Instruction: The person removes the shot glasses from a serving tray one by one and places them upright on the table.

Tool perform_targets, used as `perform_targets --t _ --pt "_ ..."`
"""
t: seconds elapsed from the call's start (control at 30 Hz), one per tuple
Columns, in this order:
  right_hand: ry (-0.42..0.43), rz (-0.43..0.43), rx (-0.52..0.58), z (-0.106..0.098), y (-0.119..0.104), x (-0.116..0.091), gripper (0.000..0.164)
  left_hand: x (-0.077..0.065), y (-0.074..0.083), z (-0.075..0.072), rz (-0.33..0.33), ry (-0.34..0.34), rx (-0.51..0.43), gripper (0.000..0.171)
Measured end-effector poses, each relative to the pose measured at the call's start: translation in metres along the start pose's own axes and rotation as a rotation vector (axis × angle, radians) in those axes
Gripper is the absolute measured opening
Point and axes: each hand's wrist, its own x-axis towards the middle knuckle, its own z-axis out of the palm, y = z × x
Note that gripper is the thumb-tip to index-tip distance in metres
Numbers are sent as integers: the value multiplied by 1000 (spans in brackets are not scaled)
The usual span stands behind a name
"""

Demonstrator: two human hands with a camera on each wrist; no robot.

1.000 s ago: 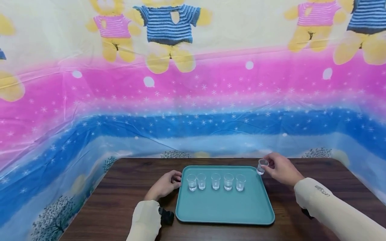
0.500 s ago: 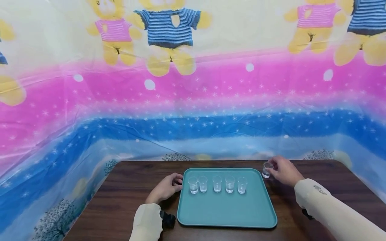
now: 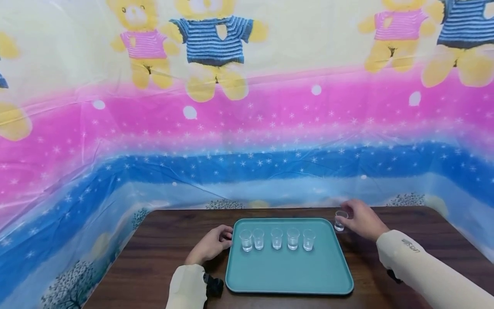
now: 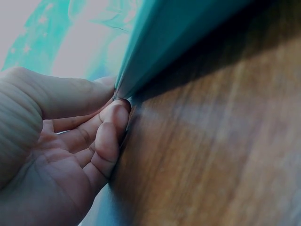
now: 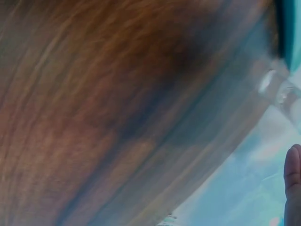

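Beside the tray's back right corner, my right hand (image 3: 362,220) holds a small clear shot glass (image 3: 339,225) between thumb and fingers, upright over the wooden table. In the right wrist view, that glass (image 5: 284,94) shows partly at the right side, near a finger. My left hand (image 3: 211,243) is at the left rim of the green tray (image 3: 289,274). The left wrist view shows its thumb on the tray's edge (image 4: 146,56) with the fingers curled below. On the tray, several similar shot glasses (image 3: 276,240) stand upright in a row towards the back.
The dark wooden table (image 3: 154,266) carries the tray. Behind it hangs a cloth (image 3: 270,171) printed with teddy bears. Cream sleeves (image 3: 428,266) and a black wrist strap (image 3: 213,285) are on the arms.
My right hand has moved the shot glass slightly right and down, from over the tray's back right corner to just outside it. The left hand stays at the tray's rim.
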Motion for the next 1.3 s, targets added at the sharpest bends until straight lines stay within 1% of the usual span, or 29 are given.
perform_targets --t 0.1,0.2,0.3,0.37,0.53,0.7,0.87,1.17,1.3 --pt "0 -33 40 -1 -8 2 45 0 0 -1 0 0 1 35" --pt "-16 -92 67 1 -20 3 40 2 -1 -1 -1 1 8 35" --pt "-32 -152 60 4 -31 4 36 3 -1 -1 -5 1 14 34" --pt "-47 -173 55 6 -36 3 35 3 -1 -1 -5 3 14 35" --pt "-103 -177 67 12 -46 0 37 3 -1 -2 0 0 8 35" --pt "-156 -194 88 19 -57 -3 42 3 -1 -3 4 -7 5 35" --pt "-210 -204 91 27 -65 -4 39 2 0 -3 -6 -1 -2 36" --pt "-212 -247 72 34 -69 -4 26 2 0 -2 -6 2 -6 35" --pt "-193 -227 51 31 -68 -5 24 1 0 -1 -10 0 -2 35"
